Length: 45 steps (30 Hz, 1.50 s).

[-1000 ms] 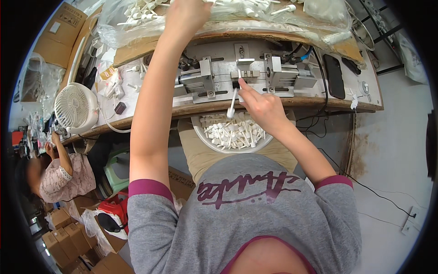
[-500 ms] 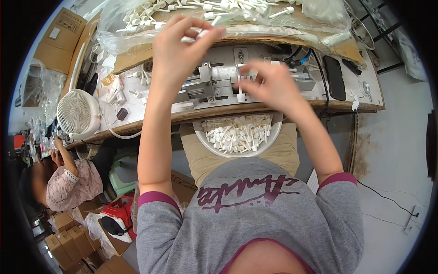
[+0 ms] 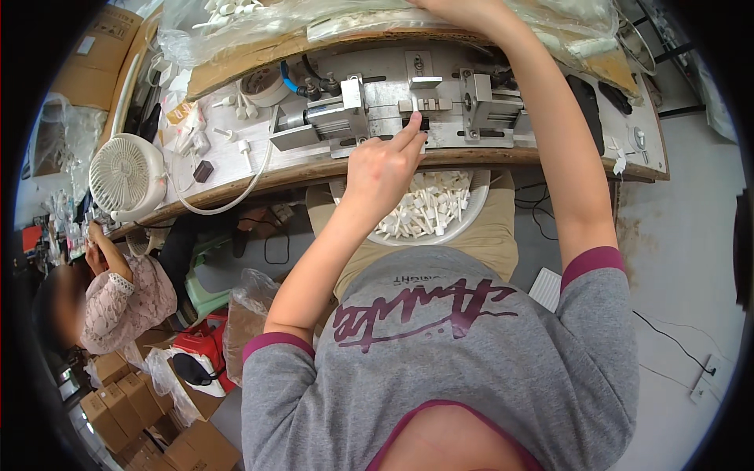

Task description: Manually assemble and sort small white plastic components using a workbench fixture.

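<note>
My left hand (image 3: 382, 166) is at the middle of a metal jig (image 3: 479, 106) on the wooden bench. Its thumb and forefinger are pinched at the jig's central slot next to a black button, seemingly on a small white plastic part that the fingers mostly hide. My right arm stretches over the jig, and my right hand (image 3: 462, 8) rests on a clear bag of white parts (image 3: 259, 17) at the frame's top edge; its fingers are cut off. A round bowl (image 3: 476, 221) of several white parts sits on my lap under the bench edge.
A small white fan (image 3: 126, 177) stands at the bench's left end, with a white hose (image 3: 236, 198) looping beside it. A black phone (image 3: 586, 104) lies right of the jig. Another person (image 3: 118, 302) sits at lower left near cardboard boxes (image 3: 118, 400).
My left hand came down from the bag of parts to the jig's middle. My right hand left the jig and reached up to the bag at the far edge.
</note>
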{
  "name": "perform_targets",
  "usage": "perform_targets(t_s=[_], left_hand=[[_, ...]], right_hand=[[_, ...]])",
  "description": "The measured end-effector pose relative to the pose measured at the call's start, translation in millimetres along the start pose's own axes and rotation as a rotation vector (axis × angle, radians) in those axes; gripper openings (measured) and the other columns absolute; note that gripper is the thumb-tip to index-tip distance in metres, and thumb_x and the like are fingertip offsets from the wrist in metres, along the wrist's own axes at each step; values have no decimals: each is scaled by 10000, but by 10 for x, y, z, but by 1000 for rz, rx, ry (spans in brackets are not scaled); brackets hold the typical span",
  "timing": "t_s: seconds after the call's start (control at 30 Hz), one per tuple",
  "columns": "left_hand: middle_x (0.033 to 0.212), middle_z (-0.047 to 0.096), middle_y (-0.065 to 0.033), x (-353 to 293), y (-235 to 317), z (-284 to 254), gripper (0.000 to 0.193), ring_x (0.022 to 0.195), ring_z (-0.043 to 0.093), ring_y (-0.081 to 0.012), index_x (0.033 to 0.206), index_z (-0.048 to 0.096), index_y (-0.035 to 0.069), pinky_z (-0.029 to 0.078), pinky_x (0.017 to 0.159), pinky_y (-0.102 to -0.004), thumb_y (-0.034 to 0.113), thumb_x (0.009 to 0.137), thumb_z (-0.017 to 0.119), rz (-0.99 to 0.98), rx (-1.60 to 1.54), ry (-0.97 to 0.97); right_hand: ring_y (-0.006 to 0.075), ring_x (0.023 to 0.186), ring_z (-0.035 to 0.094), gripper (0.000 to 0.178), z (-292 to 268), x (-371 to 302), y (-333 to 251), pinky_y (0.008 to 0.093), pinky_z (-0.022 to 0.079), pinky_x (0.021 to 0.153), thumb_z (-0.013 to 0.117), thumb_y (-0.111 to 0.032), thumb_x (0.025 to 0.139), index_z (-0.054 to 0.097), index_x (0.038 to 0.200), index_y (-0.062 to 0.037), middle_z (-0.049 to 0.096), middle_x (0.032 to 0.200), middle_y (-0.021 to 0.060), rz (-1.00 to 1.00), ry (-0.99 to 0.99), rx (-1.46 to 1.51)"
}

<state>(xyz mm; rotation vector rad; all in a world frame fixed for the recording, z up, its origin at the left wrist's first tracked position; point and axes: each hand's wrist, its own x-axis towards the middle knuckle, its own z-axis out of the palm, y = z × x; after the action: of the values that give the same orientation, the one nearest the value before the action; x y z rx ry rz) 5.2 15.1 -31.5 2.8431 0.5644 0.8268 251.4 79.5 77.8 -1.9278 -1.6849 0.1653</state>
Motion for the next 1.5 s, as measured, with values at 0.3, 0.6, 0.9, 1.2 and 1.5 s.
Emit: perform_targets(t_s=[0.3,0.6,0.9,1.2,1.5], left_hand=[[1216,675,-19,171,-18,-64,275,613,663,-250,987,736,115,531,595,-315,198,727,770,-41,2,-96],[755,700,-20,755,-287,-768,141,616,591,-68,962,764,70,459,574,-217,152,849,744,-105,-454,277],[1034,674,-230,1796,-1302,-444,253,1015,630,-384,1043,696,27,498,886,-430,94,812,616,-118,-31,184],[914,693,-196,1632,-936,-627,255,891,663,-355,995,715,48,522,807,-416,167,778,650,-191,24,138],[791,695,-60,1410,-893,-726,184,593,642,-130,872,751,63,495,528,-274,244,844,736,-30,-145,375]], right_hand=[[126,721,580,336,-264,-297,-15,283,466,644,768,-274,777,679,950,-1,647,774,59,-36,-130,241],[190,811,681,220,209,-1613,-278,297,574,697,739,-99,800,677,1005,-47,645,985,85,-189,227,247],[223,587,676,205,794,-1935,-323,295,549,526,725,-101,782,670,972,-46,642,1253,139,-273,108,-165],[268,594,677,254,804,-1769,-317,352,548,526,740,-139,748,610,935,-26,641,1243,156,-247,-18,-295],[211,669,686,252,12,-1111,-278,334,525,622,693,-363,846,723,956,-138,700,768,81,-88,228,147]])
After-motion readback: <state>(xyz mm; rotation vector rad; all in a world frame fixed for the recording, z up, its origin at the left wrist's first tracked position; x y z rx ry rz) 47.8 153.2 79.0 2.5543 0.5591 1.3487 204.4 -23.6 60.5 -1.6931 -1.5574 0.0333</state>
